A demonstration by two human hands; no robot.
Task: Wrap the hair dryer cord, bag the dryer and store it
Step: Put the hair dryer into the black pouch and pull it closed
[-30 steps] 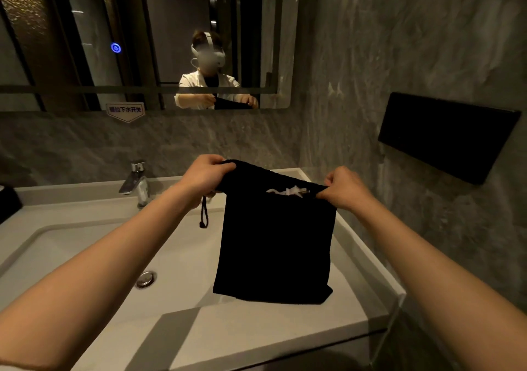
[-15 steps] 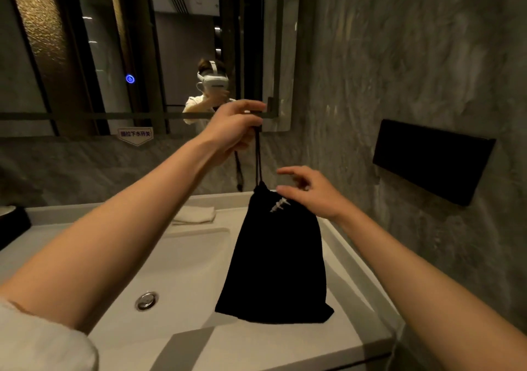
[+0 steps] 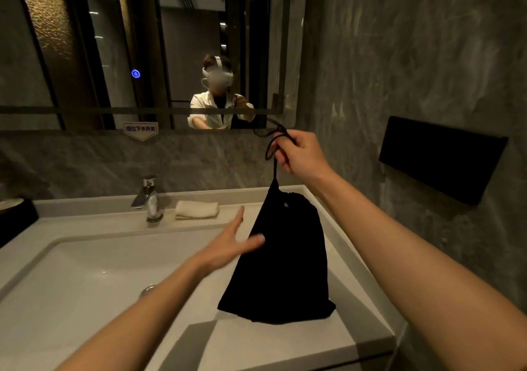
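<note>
The hands have swapped roles since half a second ago: then the left hand was pinching the drawstring high up while the right hand was hovering open at the neck of the bag; now the right hand (image 3: 301, 154) is doing the holding and the left hand (image 3: 231, 246) has dropped away. A second ago both hands were stretching the bag's mouth wide between them; that mouth is now cinched into a narrow gathered neck.

The right hand's fingers (image 3: 281, 158) are curling closed around the black drawstring (image 3: 275, 145), with loops of cord sticking out above and to the left of the knuckles. The black drawstring bag (image 3: 281, 265) is hanging straight below those fingers, its neck just under them on a short run of taut cord, and its bottom edge is resting on, or just touching, the white counter (image 3: 285, 348) at the right of the sink basin (image 3: 94, 262); the hair dryer itself is not showing.

The left hand is lying open and blurred, fingers spread, its fingertips (image 3: 258, 239) reaching the bag's left edge about midway down; whether they are pressing the cloth or only brushing in front of it cannot be told. Beyond that hand, well apart from the bag, a folded white towel (image 3: 196, 209) is sitting beside the faucet (image 3: 149, 199).
</note>
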